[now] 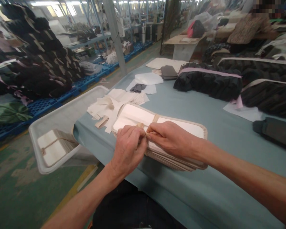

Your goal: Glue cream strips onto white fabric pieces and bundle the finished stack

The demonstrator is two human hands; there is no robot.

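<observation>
A thick stack of cream fabric pieces [181, 127] lies on the blue-grey table [205, 190] near its front edge, with a beige strip [155, 118] wrapped across it. My left hand [128, 148] and my right hand [171, 138] meet at the stack's near side. Both are closed in a pinch on the ends of the beige strip, fingertips touching each other.
Loose cream strips and pieces [109, 106] lie left of the stack. A white plastic bin [62, 127] with a tied bundle [52, 149] stands by the table's left edge. Black tied fabric bundles [209, 81] and a dark roll [274, 130] lie at the right. White sheets [149, 78] lie further back.
</observation>
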